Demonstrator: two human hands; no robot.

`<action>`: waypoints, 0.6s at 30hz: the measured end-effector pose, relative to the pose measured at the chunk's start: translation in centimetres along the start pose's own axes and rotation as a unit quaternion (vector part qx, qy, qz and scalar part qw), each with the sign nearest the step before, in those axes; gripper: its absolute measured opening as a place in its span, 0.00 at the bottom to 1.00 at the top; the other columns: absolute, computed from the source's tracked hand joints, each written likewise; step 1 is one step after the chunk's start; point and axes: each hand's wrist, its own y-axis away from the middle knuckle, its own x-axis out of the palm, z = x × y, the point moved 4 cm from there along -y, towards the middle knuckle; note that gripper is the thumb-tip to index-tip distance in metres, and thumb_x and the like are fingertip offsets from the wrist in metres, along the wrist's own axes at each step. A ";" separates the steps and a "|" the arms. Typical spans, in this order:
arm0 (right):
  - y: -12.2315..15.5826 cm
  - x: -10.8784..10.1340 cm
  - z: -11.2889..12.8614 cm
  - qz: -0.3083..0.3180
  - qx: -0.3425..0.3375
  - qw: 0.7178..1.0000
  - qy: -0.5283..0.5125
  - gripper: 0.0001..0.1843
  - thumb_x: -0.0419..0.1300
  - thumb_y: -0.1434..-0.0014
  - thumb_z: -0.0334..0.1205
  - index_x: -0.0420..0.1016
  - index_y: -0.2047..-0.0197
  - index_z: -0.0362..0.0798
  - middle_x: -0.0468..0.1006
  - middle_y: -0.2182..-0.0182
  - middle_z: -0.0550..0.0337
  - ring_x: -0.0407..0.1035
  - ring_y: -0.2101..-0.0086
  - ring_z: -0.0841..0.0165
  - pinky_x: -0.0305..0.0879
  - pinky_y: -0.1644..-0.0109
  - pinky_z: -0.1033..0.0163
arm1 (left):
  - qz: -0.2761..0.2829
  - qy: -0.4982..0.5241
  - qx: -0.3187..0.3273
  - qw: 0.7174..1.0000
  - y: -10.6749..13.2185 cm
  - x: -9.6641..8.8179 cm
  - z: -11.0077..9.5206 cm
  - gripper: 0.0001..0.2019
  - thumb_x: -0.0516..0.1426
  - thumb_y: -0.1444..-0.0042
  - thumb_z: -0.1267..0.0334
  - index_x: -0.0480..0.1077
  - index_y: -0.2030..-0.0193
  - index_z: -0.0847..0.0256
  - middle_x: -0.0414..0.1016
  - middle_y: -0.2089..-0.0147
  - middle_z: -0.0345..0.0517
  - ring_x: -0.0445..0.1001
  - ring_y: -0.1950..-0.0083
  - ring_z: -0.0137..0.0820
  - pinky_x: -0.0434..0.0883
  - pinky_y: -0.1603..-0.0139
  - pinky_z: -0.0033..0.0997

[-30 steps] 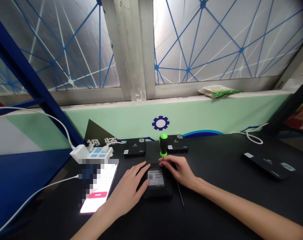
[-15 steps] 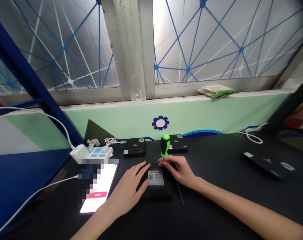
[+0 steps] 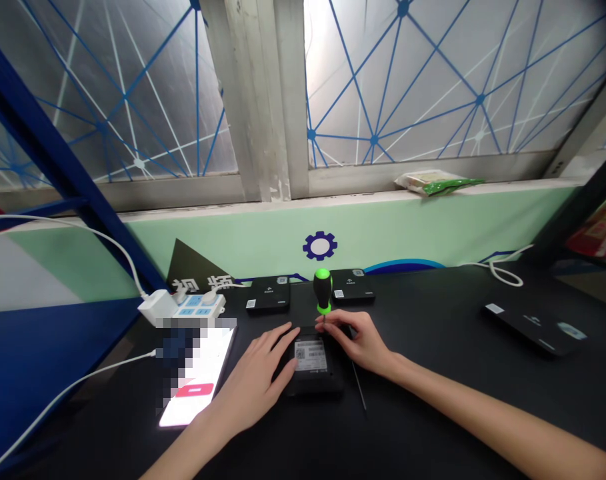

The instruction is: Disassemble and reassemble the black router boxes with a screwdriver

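Observation:
A small black box (image 3: 313, 381) with a white printed label lies on the black tabletop in front of me. My left hand (image 3: 263, 367) rests along its left side, fingers stretched out and thumb apart, touching the box. Above the far edge of the box stands a green-and-black screwdriver (image 3: 323, 291), nearly upright, handle up. The thumb and fingertips of my right hand (image 3: 355, 337) pinch its thin shaft low down; the tip itself is hidden by the fingers. Beside the box, partly under my right hand, lies a thin dark rod (image 3: 359, 387).
Two black boxes, one left (image 3: 269, 294) and one right (image 3: 353, 286), lie by the wall. Another black device (image 3: 535, 329) sits at the right. On the left are a lit phone (image 3: 195, 393), a white power strip (image 3: 201, 308) and cables. A packet (image 3: 437, 182) lies on the sill.
The screwdriver's handle has tilted slightly left and turned, its green side patch now mostly out of sight. Both hands stay nearly in place. The whole view shifts a little.

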 end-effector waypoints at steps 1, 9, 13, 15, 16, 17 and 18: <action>0.0 0.0 -0.1 -0.001 0.003 1.000 -0.001 0.07 0.59 0.33 0.40 0.78 0.57 0.49 0.84 0.64 0.56 0.80 0.63 0.63 0.76 0.57 0.60 | -0.001 0.001 0.001 1.000 0.0 0.0 0.0 0.23 0.46 0.28 0.51 0.53 0.28 0.45 0.57 0.28 0.44 0.59 0.29 0.43 0.61 0.32 0.51; -0.2 0.0 -0.5 -0.034 0.024 0.999 0.003 0.07 0.63 0.36 0.43 0.75 0.62 0.49 0.82 0.67 0.57 0.76 0.70 0.66 0.74 0.63 0.62 | -0.002 -0.002 0.004 1.000 -0.1 0.0 -0.1 0.23 0.46 0.28 0.51 0.54 0.28 0.46 0.58 0.28 0.44 0.60 0.30 0.43 0.62 0.33 0.50; 0.0 0.0 0.0 -0.006 0.002 1.000 0.011 0.07 0.58 0.32 0.40 0.77 0.57 0.49 0.84 0.62 0.54 0.79 0.63 0.63 0.75 0.56 0.60 | 0.002 -0.003 0.001 1.000 0.0 0.0 0.0 0.23 0.46 0.28 0.51 0.53 0.28 0.46 0.57 0.27 0.44 0.58 0.29 0.43 0.61 0.32 0.51; 0.1 0.0 0.2 0.002 -0.003 1.000 0.018 0.09 0.56 0.32 0.39 0.77 0.57 0.49 0.84 0.62 0.54 0.80 0.61 0.62 0.75 0.55 0.59 | 0.008 -0.004 -0.003 1.000 0.0 0.0 0.0 0.23 0.46 0.28 0.51 0.52 0.28 0.45 0.56 0.27 0.44 0.58 0.29 0.43 0.61 0.32 0.52; 0.1 0.0 0.1 0.001 -0.002 1.000 0.019 0.09 0.56 0.32 0.39 0.78 0.58 0.49 0.84 0.63 0.54 0.80 0.61 0.62 0.75 0.56 0.60 | 0.009 -0.003 -0.004 1.000 0.0 0.0 0.0 0.24 0.46 0.28 0.52 0.52 0.28 0.45 0.56 0.27 0.44 0.58 0.29 0.43 0.61 0.32 0.52; 0.0 0.0 0.1 -0.002 0.000 1.000 0.020 0.08 0.57 0.32 0.40 0.78 0.58 0.49 0.84 0.63 0.55 0.80 0.62 0.62 0.75 0.57 0.60 | 0.007 -0.002 -0.003 1.000 0.0 0.0 0.0 0.23 0.46 0.28 0.52 0.53 0.28 0.45 0.57 0.27 0.44 0.58 0.29 0.43 0.61 0.32 0.52; 0.0 0.0 0.0 -0.007 0.003 1.000 0.021 0.07 0.58 0.33 0.40 0.78 0.59 0.49 0.84 0.64 0.55 0.80 0.64 0.63 0.75 0.58 0.61 | 0.004 -0.001 -0.002 1.000 0.0 -0.1 0.0 0.23 0.46 0.28 0.52 0.53 0.28 0.46 0.57 0.28 0.45 0.59 0.29 0.44 0.61 0.33 0.52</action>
